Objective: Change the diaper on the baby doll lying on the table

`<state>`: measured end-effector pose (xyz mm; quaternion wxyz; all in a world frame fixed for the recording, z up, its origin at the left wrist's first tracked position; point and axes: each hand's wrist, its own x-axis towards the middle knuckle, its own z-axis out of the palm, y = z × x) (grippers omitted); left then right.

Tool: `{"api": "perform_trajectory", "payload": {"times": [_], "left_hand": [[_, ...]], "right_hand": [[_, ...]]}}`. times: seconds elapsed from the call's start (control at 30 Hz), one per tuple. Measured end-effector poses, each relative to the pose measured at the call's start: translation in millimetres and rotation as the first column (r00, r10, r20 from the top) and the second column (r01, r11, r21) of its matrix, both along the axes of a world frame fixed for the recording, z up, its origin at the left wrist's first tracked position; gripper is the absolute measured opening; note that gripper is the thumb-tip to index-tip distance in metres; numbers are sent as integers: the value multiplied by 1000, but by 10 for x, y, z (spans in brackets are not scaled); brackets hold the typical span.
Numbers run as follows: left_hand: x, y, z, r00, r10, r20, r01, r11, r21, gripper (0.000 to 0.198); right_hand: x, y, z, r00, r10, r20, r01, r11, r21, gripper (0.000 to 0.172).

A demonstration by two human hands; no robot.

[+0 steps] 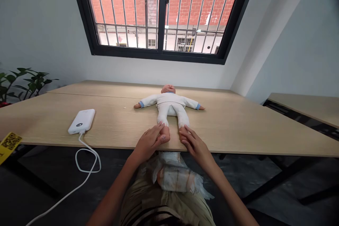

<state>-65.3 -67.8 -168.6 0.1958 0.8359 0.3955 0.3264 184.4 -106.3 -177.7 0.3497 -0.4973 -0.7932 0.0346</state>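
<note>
A baby doll (172, 110) in a white outfit with blue collar and cuffs lies on its back on the wooden table (227, 123). Its arms are spread and its feet point toward me at the table's front edge. My left hand (148, 142) has its fingers and thumb around the doll's foot on the left, by the trouser hem. On the other foot, my right hand (195, 145) curls its fingers over the ankle. Across my lap, below the table edge, lies a crumpled whitish translucent bundle (177, 178); its contents cannot be made out.
To the left, a white power bank (82, 120) rests on the table, its white cable (91, 171) hanging over the front edge. A leafy plant (29, 83) stands at far left, near a yellow tag (10, 145). Behind the table is a barred window (159, 55); another table (304, 107) is at right.
</note>
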Motion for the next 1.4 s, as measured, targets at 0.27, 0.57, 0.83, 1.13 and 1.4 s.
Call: {"api": "perform_trajectory", "payload": {"times": [0.27,0.57,0.83,1.13,1.4], "left_hand": [[-68,-41,-30,1000,-3,30,3,1000,-6,54],[-57,-192,-21,994,-6,105,2,999,34,26],[195,-295,-99,955,175,240,-176,984,-17,18],[91,-290,-70,951,119,285,-110,993,-46,18],[-18,-630,-111,865,201,460,-260,963,69,21]], "right_hand": [[-125,-164,-137,995,50,-86,-36,988,152,30],[-239,-248,-167,993,77,-95,-55,976,212,25],[-288,-303,-107,988,89,-123,-60,973,223,21],[-304,-328,-48,991,93,-96,-80,988,133,29],[-246,-698,-86,990,-83,-114,132,834,537,28]]}}
